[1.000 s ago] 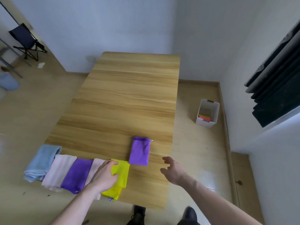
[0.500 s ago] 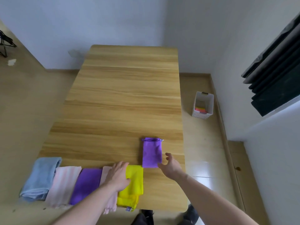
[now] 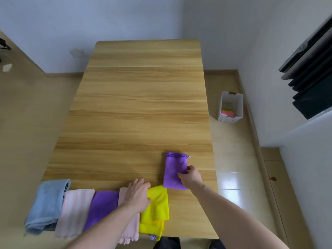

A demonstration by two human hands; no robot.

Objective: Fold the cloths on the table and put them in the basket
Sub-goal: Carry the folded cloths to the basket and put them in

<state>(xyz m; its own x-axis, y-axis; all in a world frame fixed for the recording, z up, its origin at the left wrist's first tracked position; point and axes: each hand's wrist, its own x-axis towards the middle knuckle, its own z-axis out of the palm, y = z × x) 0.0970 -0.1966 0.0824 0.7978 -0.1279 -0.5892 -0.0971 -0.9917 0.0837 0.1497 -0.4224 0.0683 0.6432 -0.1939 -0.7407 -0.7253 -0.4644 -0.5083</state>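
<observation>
At 6 o'clock on the long light-wood table [image 3: 143, 105], head view: row of folded cloths along the near edge — light blue cloth [image 3: 47, 203], pink striped cloth [image 3: 75, 211], purple cloth [image 3: 103, 207], pale pink cloth [image 3: 132, 229], bright yellow cloth [image 3: 158, 207]. Left hand [image 3: 139, 195] lies flat, fingers straight, across the pale pink and yellow cloths. Right hand [image 3: 190, 177] grips the small folded purple cloth [image 3: 174, 168] at its right edge, at 5 o'clock on the table. White slatted plastic basket [image 3: 230, 107] on the floor at 3 o'clock, well apart from the table — folded cloths inside.
</observation>
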